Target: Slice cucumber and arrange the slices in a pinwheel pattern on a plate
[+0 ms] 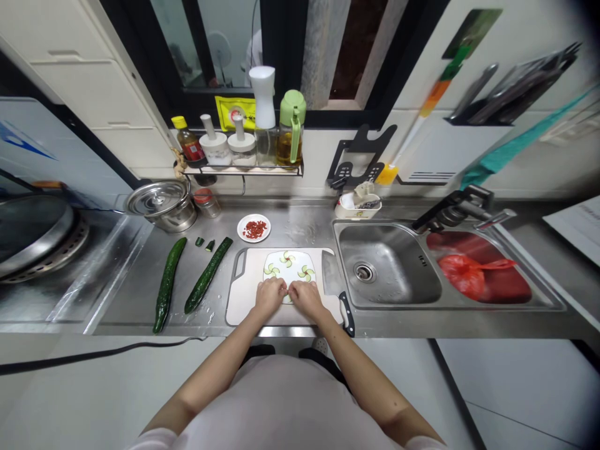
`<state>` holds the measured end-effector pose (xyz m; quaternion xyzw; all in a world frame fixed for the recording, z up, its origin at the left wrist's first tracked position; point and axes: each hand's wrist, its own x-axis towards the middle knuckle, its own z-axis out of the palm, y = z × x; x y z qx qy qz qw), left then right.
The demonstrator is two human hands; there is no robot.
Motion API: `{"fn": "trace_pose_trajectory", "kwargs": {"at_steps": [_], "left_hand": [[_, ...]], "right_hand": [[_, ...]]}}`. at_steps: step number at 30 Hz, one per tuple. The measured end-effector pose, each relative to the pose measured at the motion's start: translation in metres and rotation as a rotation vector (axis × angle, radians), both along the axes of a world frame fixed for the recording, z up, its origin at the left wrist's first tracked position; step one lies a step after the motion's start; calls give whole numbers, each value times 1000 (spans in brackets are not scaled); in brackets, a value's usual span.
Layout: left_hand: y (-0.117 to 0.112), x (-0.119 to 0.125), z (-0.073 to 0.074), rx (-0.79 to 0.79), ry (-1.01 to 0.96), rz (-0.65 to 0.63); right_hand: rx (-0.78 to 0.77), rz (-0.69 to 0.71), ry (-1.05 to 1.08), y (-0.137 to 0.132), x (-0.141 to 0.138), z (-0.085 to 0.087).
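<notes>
A white, roughly square plate [289, 273] lies on a pale cutting board [244, 297]. Thin green-edged cucumber slices [287, 258] are arranged on it in pinwheels, with red bits at their centres. Over the plate's near edge, my left hand [269, 296] and my right hand [304, 297] almost meet, fingertips pinched. Whatever is between those fingers is too small to make out. A knife [332, 273] rests on the board's right side, its black handle towards me. Behind the board sits a small white dish [241, 227] of chopped red pieces [254, 230].
Two cucumbers [169, 284] and two cut-off ends [199, 242] lie left of the board. Further left are a lidded steel pot [171, 212] and a pan [35, 231] on the stove. A double sink [394, 262] holds a red bag [462, 275]. Bottles stand on a shelf [262, 170].
</notes>
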<state>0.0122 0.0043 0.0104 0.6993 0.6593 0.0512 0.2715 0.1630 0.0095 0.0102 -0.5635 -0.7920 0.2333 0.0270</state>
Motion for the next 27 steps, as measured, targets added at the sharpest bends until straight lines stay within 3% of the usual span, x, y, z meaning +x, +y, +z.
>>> {"fn": "trace_pose_trajectory", "kwargs": {"at_steps": [27], "left_hand": [[5,-1,-1,-34,-52,29]], "right_hand": [[-49,-48,10,9,1,9]]}}
